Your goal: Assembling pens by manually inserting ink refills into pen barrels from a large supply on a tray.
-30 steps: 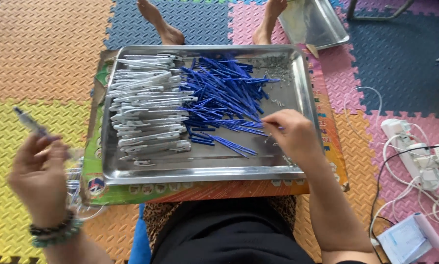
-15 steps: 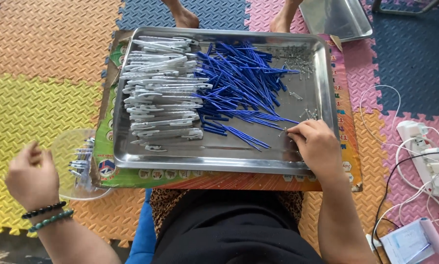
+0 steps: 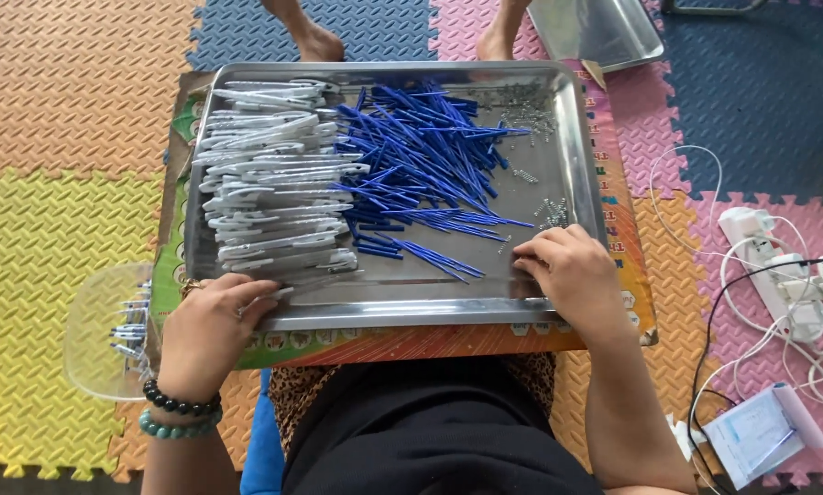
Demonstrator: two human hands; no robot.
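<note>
While you are reaching your left hand (image 3: 212, 330) over the near left rim of the metal tray (image 3: 567, 119), its fingers are curling onto a white pen barrel (image 3: 288, 291) at the near end of the white stack; whether they have closed on it cannot be told. Your right hand (image 3: 565, 275) is pressing loosely curled fingertips down by the small springs (image 3: 553, 213), just right of the blue refills (image 3: 421, 165). Pick one piece only. Finished pens are lying in the clear dish (image 3: 95, 321) at left.

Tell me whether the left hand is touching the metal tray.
Touching. The head view shows the left hand lying over the near rim of the metal tray, its fingers curled onto the tray floor beside the white plastic pieces.
</note>
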